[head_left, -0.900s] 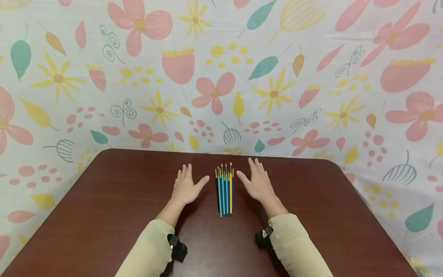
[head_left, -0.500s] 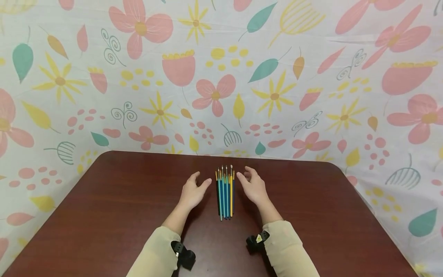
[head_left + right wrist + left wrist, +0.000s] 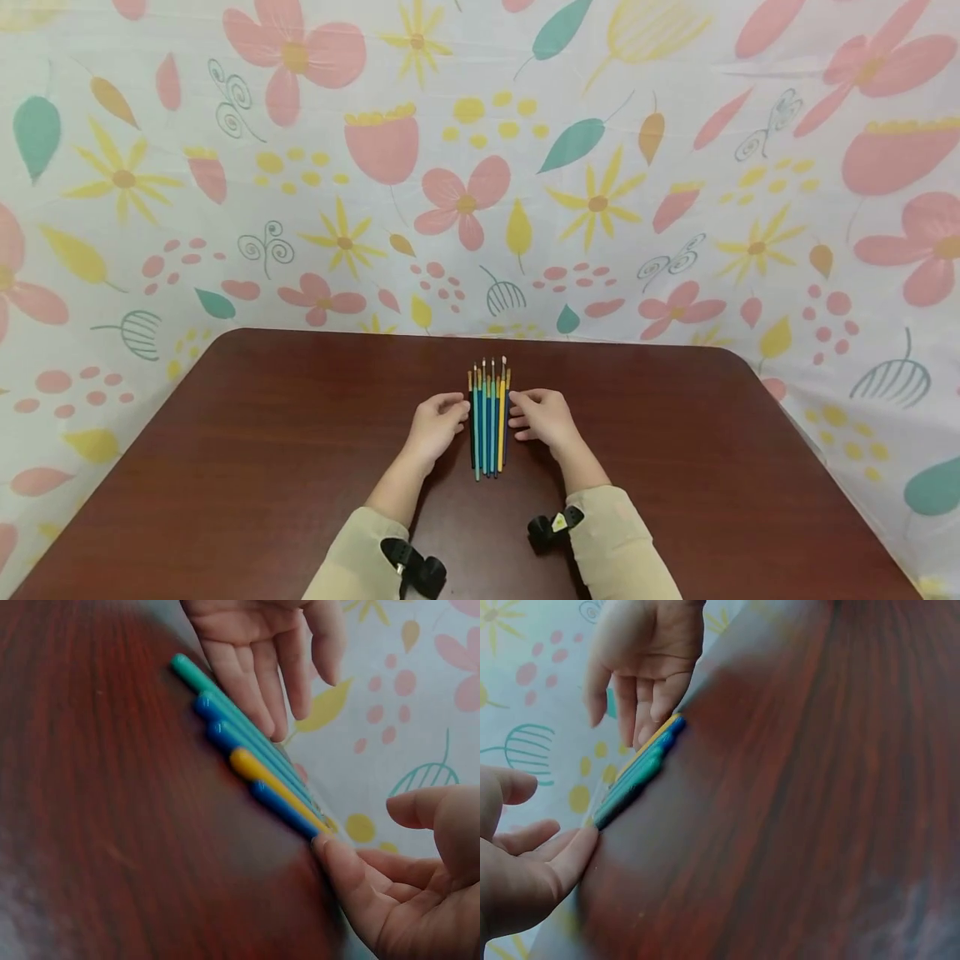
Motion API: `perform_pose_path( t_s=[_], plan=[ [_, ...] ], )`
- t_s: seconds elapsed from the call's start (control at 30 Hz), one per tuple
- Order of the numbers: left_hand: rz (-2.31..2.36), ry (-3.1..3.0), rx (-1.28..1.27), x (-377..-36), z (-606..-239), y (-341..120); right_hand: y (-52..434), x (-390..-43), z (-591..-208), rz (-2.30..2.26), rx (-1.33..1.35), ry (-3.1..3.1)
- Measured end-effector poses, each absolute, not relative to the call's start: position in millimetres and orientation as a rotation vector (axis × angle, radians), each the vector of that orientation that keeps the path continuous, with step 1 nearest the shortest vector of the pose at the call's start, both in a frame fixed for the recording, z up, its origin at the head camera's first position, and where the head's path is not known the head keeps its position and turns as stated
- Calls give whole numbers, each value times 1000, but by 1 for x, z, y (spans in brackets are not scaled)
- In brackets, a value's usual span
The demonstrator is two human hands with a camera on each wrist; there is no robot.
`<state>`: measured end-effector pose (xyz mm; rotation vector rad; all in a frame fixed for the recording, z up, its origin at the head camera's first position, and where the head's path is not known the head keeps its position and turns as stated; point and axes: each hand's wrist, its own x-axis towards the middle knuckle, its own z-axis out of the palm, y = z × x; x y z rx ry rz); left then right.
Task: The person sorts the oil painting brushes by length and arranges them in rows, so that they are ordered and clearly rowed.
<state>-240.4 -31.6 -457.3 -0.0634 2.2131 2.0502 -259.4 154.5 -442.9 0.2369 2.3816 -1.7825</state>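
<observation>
A row of paintbrushes (image 3: pixel 489 421) lies side by side at the middle of the dark wooden table (image 3: pixel 225 467), handles toward the person and bristle tips pointing to 12 o'clock; the handles are teal, blue and yellow, packed tightly against one another. At 9 o'clock of the row the left hand (image 3: pixel 438 425) rests on the table, its fingers only loosely bent and spread apart, fingertips touching the outermost teal handle; in the right wrist view those fingers (image 3: pixel 259 682) lie straight along the brushes (image 3: pixel 247 761). At 3 o'clock the right hand (image 3: pixel 543 419) mirrors it, fingers relaxed and apart, tips against the outer blue handle; the left wrist view shows them (image 3: pixel 641 705) reaching down onto the brushes (image 3: pixel 637 776). Neither hand is wrapped around a brush. Beige sleeves (image 3: pixel 622 546) cover both forearms, each with a black wrist camera mount (image 3: pixel 551 529). Beyond the table, from 9 through 12 to 3 o'clock, hangs a floral cloth backdrop (image 3: pixel 465 183).
</observation>
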Motion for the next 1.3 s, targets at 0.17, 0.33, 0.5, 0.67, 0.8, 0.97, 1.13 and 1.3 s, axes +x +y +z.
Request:
perform_pose_path(
  t_s=[0.17,0.33,0.5,0.67,0.8,0.97,1.13,1.3],
  plan=[
    [2124,2092,-105,-240,-453,-30,155,-260,-445,-1775,243,2379],
    [2220,1962,-189,-243,-451,-28,158,-260,-448,-1801,249,2371],
    [2256,1912,-229,-243,-452,-27,159,-260,-450,-1808,250,2362],
    [2253,1915,-235,-243,-454,-27,159,-260,-452,-1801,252,2368],
    [2195,1955,-265,-247,-453,-27,159,-258,-454,-1794,257,2371],
    [2101,2065,-301,-256,-449,-28,157,-259,-454,-1796,241,2377],
    [2017,2175,-308,-262,-446,-27,156,-260,-454,-1792,232,2384],
    [1876,2355,-342,-267,-446,-20,157,-261,-455,-1794,226,2381]
  ],
)
